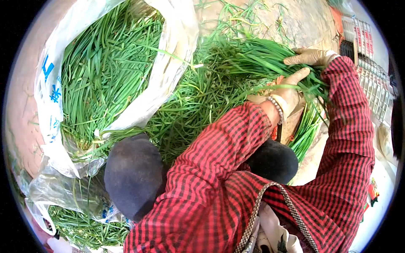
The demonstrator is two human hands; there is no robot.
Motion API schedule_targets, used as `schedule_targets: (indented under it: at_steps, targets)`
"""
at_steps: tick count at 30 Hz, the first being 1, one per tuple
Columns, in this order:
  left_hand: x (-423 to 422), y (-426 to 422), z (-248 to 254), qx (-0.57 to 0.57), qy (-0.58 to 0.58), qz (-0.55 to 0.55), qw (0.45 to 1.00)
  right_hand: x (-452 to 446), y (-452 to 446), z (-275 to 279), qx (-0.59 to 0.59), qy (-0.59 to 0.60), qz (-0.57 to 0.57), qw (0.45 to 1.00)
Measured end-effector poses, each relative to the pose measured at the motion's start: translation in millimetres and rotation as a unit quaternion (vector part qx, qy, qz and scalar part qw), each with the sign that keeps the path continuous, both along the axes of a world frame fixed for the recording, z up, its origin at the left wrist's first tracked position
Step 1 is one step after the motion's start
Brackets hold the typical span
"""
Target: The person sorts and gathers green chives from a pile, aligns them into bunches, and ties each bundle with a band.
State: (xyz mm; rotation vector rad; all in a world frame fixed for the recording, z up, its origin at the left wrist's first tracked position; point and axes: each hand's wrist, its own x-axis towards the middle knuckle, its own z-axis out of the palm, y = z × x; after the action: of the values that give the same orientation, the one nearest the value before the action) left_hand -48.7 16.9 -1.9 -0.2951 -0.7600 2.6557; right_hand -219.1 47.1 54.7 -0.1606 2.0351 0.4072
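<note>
Nothing reads with certainty. Blue print runs down the left of the bag — a large angular mark, a Chinese-looking character, smaller marks below. Upper right, a white panel bears red marks — too small to read.

Red-and-black checked jacket with black-and-white trim, beaded left-wrist bracelet, dark trousers

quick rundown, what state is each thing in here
upper bag: open, greens inside
lower bag: crumpled, greens showing
heap of greens: loose, tangled
bunch of greens: held, leaves roughly aligned
left hand: thumb against bunch, fingers mostly hidden
right hand: gripping bunch
bracelet: worn at left wrist
</note>
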Motion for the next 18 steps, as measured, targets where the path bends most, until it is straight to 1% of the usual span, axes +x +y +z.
schedule_targets:
  at_steps: [2,4,5,6,7,8,9,11,12,13,14,16,17,18]
  targets:
    - [-12,12,-10,-0.011,-0.016,0.018,1.0,-1,-2,-1,-0.014,-0.048,-0.112,0.992]
    - [-20,19,-12,-0.012,0.026,-0.027,0.999,4,-10,13,-0.033,-0.064,-0.128,0.989]
    - [-20,17,-8,-0.095,0.031,-0.018,0.995,5,-11,16,-0.043,-0.071,-0.135,0.987]
    - [-20,17,-2,-0.102,0.039,-0.005,0.994,7,-11,19,-0.053,-0.079,-0.143,0.985]
    - [-18,15,0,-0.251,0.057,-0.026,0.966,5,-4,18,-0.035,-0.046,-0.117,0.991]
    - [-14,1,8,-0.394,0.072,-0.046,0.915,5,-1,18,-0.017,-0.013,-0.091,0.996]
    - [-22,23,10,-0.32,0.075,0.002,0.944,20,-19,27,-0.03,-0.11,-0.117,0.987]
    - [-19,49,3,-0.434,0.114,-0.086,0.89,43,-19,25,-0.009,-0.106,-0.124,0.987]
    - [0,29,21,-0.515,0.134,-0.143,0.835,53,-19,25,0.004,-0.105,-0.125,0.987]
    - [14,33,27,-0.561,0.142,-0.146,0.802,48,1,8,0.01,-0.162,-0.139,0.977]
    - [26,41,25,-0.607,0.149,-0.147,0.767,41,28,-2,-0.015,-0.105,-0.071,0.992]
    - [44,75,0,-0.458,0.214,-0.085,0.859,35,48,-3,-0.046,-0.049,0.056,0.996]
    - [47,66,-2,-0.416,0.237,-0.085,0.874,30,45,2,-0.086,-0.013,0.017,0.996]
    - [50,51,-9,-0.374,0.261,-0.084,0.886,41,27,17,-0.086,0.126,0.054,0.987]
